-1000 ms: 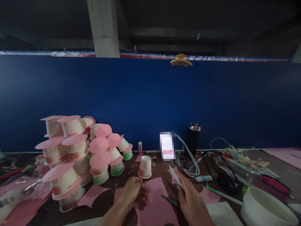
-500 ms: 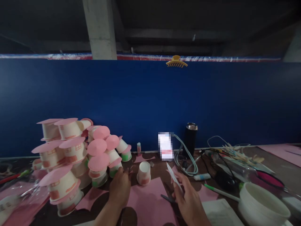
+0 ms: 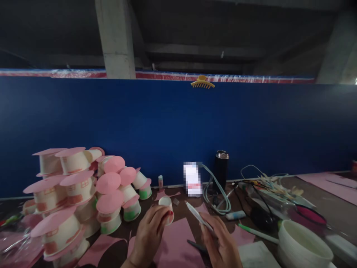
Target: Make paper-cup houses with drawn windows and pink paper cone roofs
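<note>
My right hand is closed around a white marker pen, whose reddish tip points up and to the left. My left hand has its fingers bent together in front of a small white paper cup, hiding much of it. Something red shows at its fingertips; whether that is a held piece or the cup's red drawing, I cannot tell. Under both hands lies a pink paper sheet. A dark narrow tool rests on it beside my right hand, partly covered.
Stacked paper cups with pink paper roofs fill the left side. At the back stand a lit phone and a black flask beside a coiled cable. White bowls and a green-tipped marker lie right.
My left hand has moved right, from beside the stacked cups to in front of the single cup. The pen remains in my right hand. The view has shifted slightly.
</note>
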`<act>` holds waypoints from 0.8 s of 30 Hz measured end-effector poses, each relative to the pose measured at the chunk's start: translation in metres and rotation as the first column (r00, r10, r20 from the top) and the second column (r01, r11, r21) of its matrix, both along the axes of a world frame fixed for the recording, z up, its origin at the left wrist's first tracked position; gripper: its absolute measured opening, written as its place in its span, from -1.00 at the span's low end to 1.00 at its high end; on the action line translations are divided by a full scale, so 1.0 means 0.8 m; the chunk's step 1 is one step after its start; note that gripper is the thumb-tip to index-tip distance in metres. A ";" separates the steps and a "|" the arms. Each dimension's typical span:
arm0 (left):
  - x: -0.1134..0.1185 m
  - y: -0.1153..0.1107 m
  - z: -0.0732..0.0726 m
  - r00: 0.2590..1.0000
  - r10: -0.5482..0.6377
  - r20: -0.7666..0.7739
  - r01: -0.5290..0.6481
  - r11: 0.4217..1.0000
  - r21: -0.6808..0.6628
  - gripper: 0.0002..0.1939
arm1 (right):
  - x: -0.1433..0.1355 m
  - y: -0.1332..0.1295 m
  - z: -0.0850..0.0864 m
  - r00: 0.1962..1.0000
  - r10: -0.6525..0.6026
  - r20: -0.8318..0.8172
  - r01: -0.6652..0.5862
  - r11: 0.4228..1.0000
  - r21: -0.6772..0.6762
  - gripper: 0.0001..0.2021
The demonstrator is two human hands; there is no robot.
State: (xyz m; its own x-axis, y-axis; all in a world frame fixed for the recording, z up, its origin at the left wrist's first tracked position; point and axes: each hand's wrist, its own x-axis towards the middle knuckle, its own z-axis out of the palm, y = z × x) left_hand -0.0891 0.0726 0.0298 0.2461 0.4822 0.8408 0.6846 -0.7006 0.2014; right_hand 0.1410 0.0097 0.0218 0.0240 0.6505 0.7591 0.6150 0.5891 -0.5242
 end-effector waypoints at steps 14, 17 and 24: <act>0.010 -0.011 0.007 0.994 -0.044 -0.105 0.055 0.993 0.103 -0.82 | -0.006 -0.011 0.009 0.963 0.044 0.266 -0.038 0.999 -0.030 -0.69; 0.007 -0.009 0.002 0.980 -0.048 -0.191 0.067 0.993 0.097 -0.77 | -0.006 -0.011 0.011 0.958 0.036 0.286 -0.028 0.999 -0.031 -0.70; 0.006 -0.011 -0.003 0.925 -0.004 -0.380 0.057 0.990 0.128 -0.70 | -0.007 -0.007 0.002 0.983 0.066 0.173 -0.034 0.982 -0.185 -0.78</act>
State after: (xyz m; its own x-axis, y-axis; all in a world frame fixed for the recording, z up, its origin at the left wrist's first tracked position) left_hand -0.0845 0.0638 0.0275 0.5709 0.3587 0.7385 0.6690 -0.7247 -0.1651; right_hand 0.1357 0.0038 0.0238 -0.1364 0.7740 0.6183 0.6800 0.5270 -0.5098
